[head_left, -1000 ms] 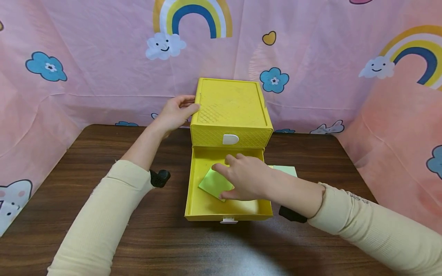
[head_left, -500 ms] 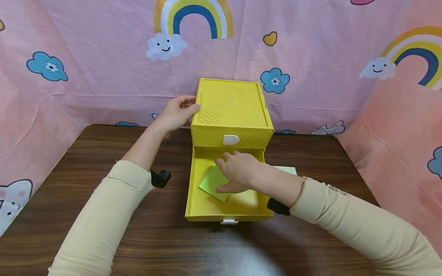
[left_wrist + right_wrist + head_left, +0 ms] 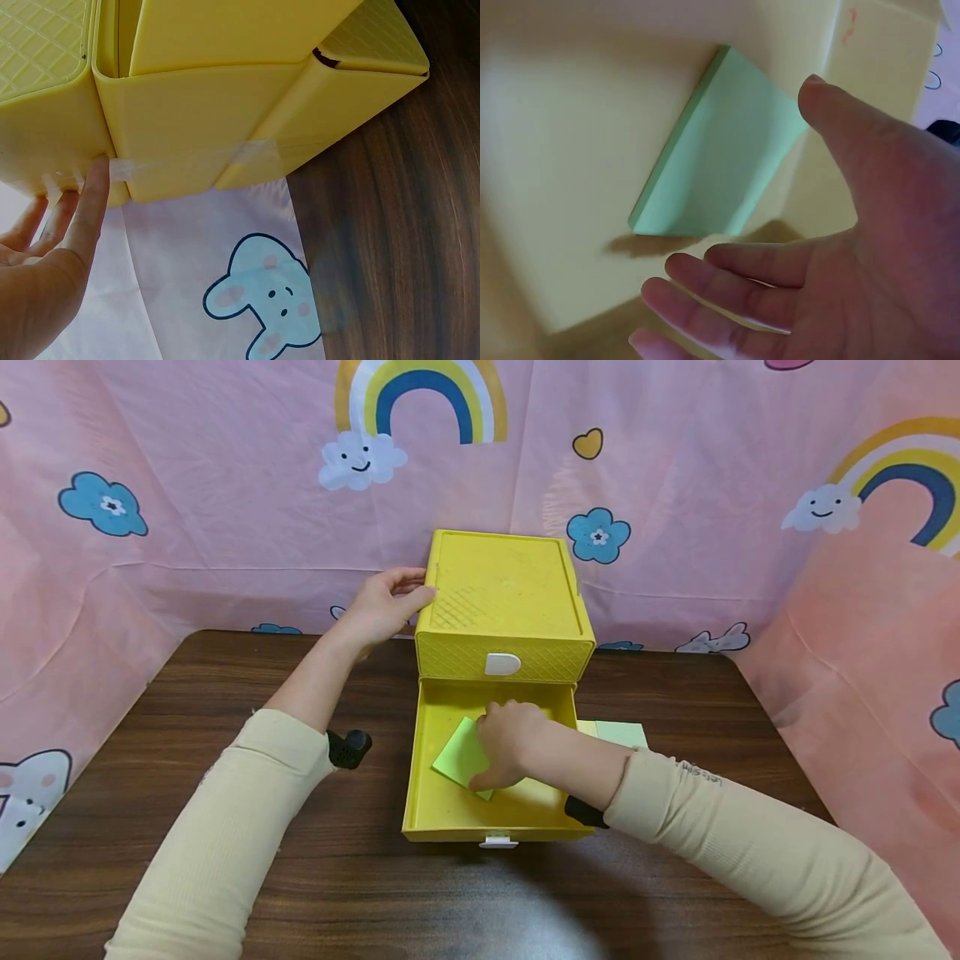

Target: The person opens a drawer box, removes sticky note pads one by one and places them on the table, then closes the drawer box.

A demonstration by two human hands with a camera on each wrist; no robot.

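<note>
Centrally on the table (image 3: 337, 885), a yellow drawer unit (image 3: 510, 581) stands with its lower drawer (image 3: 438, 810) extended. A green sticky-note pad (image 3: 459, 756) lies askew on the floor of that drawer, left of its middle. The right hand (image 3: 510, 743) is positioned over the pad; its grip is wide, with thumb and fingers well apart and holding nothing. Whether the thumb touches the pad cannot be told. The left hand (image 3: 382, 606) rests its thumb on the unit's upper left edge, with straight fingers against the side; this grip holds nothing enclosed. Clear tape (image 3: 255, 150) crosses the unit's side. A pale green paper item (image 3: 622, 732) lies right of the drawer, partly hidden by the right arm. Possible faults: fingers closing above the pad's thin edge may slip off it or push it across the smooth floor; a downward load on the extended drawer may tip the unit if the left hand's bracing is light; a low forearm may catch the drawer's right wall.
</note>
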